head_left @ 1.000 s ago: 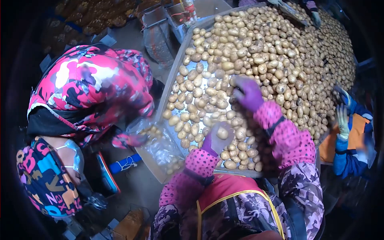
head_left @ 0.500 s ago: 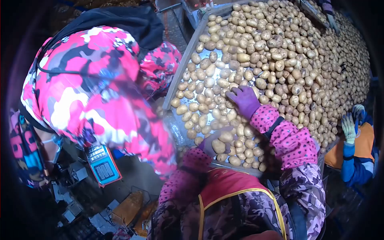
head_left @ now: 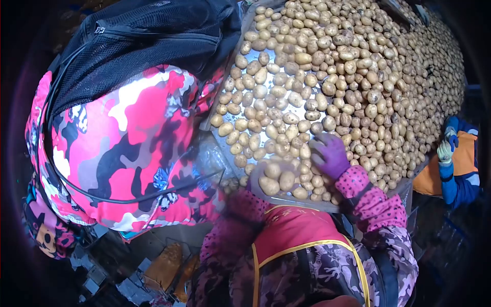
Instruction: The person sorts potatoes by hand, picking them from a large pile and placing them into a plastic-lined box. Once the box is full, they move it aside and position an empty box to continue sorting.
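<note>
Purple gloves cover both of my hands. My left hand (head_left: 254, 182), partly blurred, is cupped at the near edge of the sorting table (head_left: 209, 121) around a few large-looking potatoes (head_left: 269, 185). Over the loose potatoes (head_left: 302, 132) right of it, my right hand (head_left: 330, 156) reaches with its fingers apart and bent downward. Its fingertips touch the potatoes or hover just above them; I see none clearly gripped. Potatoes lie sparsely on the shiny metal surface in front of me and are heaped thickly toward the right and back.
Close on my left a person in a pink camouflage jacket (head_left: 117, 133) bends beside the table, a black mesh bag (head_left: 153, 41) on their back. At the right edge stands another person in an orange vest (head_left: 450, 163), wearing gloves. Boxes (head_left: 130, 286) lie on the floor at lower left.
My right hand has drawn back toward me and its fingers have bent. My left hand has shifted slightly left, with more potatoes showing at it. The pink-jacketed person has turned and hides the blue scale.
</note>
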Demonstrator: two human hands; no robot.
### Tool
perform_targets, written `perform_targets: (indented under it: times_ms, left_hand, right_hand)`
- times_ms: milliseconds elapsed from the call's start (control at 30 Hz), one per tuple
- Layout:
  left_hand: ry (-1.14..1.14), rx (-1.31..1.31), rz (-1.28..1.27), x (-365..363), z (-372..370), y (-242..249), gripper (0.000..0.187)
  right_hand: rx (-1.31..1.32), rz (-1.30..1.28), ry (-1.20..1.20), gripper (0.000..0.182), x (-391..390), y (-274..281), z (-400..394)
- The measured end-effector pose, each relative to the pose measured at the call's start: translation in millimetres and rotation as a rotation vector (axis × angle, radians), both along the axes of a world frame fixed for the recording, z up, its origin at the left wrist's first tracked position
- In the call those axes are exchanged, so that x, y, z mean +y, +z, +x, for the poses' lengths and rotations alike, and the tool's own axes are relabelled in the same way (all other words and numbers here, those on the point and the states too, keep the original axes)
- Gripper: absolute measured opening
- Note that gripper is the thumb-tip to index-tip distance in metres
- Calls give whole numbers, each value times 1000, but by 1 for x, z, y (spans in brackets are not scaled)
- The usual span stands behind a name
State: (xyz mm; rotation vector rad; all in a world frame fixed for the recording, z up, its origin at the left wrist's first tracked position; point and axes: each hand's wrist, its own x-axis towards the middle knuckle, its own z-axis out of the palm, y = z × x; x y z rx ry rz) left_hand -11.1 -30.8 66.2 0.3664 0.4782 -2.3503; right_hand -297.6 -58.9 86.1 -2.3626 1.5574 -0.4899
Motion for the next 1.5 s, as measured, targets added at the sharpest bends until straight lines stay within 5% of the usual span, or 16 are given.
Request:
perform_targets:
  times_ms: [100, 200, 267, 367, 400, 433, 567, 733, 833, 867, 900, 1067, 1100, 1267, 1333, 1500]
  left_hand:
    - [-162, -190, -304, 10, 17, -13, 63]
    - [-318, -400, -610, 19, 31, -30, 52]
    - [-291, -366, -441, 31, 36, -67, 54]
    - [-212, -472, -323, 48, 43, -77, 51]
    - [-162, -606, -380, 54, 47, -75, 48]
    - [-71, -429, -108, 34, 42, -3, 54]
    - [-212, -696, -567, 56, 64, -35, 54]
    - [-182, -722, -406, 48, 68, -4, 49]
    - [-231, -653, -665, 46, 74, -12, 51]
    - [-247, -636, -679, 42, 73, -13, 51]
    - [-257, -563, -554, 37, 71, -14, 53]
    - [-379, -617, -490, 28, 62, -17, 59]
    - [-355, -645, -289, 18, 47, 19, 36]
    - [-353, -398, -129, 10, 43, 27, 51]
    - [-362, -335, -134, 11, 43, 14, 56]
    - [-412, -238, -159, 1, 15, 24, 58]
  right_hand:
    - [16, 174, -134, 34, 16, 0, -23]
    - [276, -119, -271, 28, -5, 10, -7]
    - [-149, -76, 15, 28, -28, 1, 27]
    - [115, 142, 74, 42, -53, -7, 74]
    - [140, -57, 88, 59, -56, -14, 71]
    - [196, -46, 52, 59, -63, -27, 58]
    - [263, -82, -124, 56, -90, -12, 23]
    - [298, -411, -369, 42, -48, 19, 17]
    - [-13, -44, -147, 30, 23, 22, 66]
    - [204, 158, 11, 29, 48, 36, 84]
    - [57, -20, 122, 31, 73, 21, 86]
    - [170, -14, -236, 35, 65, 19, 57]
    - [190, -33, -279, 35, 68, 19, 61]
    - [-5, 139, -265, 36, 76, 43, 47]
    - [67, -165, -622, 38, 50, 46, 23]
    - [108, 3, -748, 44, 27, -26, 1]
